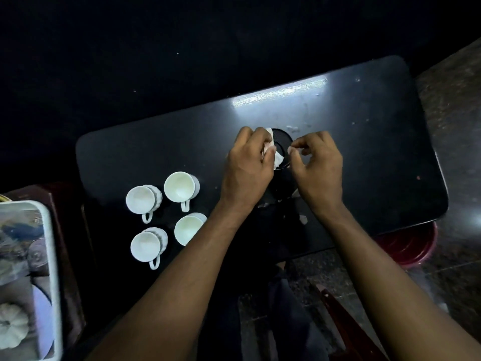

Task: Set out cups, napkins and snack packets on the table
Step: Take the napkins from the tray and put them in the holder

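Several white cups [179, 187] with handles stand in a cluster on the left part of the dark table [377, 152]. Near the table's middle sits a round black holder [282, 140]. My left hand [247, 162] is over its left rim, closed around a crumpled white napkin [278, 159] that pokes out toward the holder. My right hand [318, 165] hovers at the holder's right rim, thumb and forefinger pinched together; I cannot tell if anything is between them. No snack packets are visible on the table.
A white tray [53, 256] with dim items in it rests on a low stand at the left edge. Small white scraps [302, 219] lie near the table's front edge. A red stool [408, 247] stands under the table's right corner.
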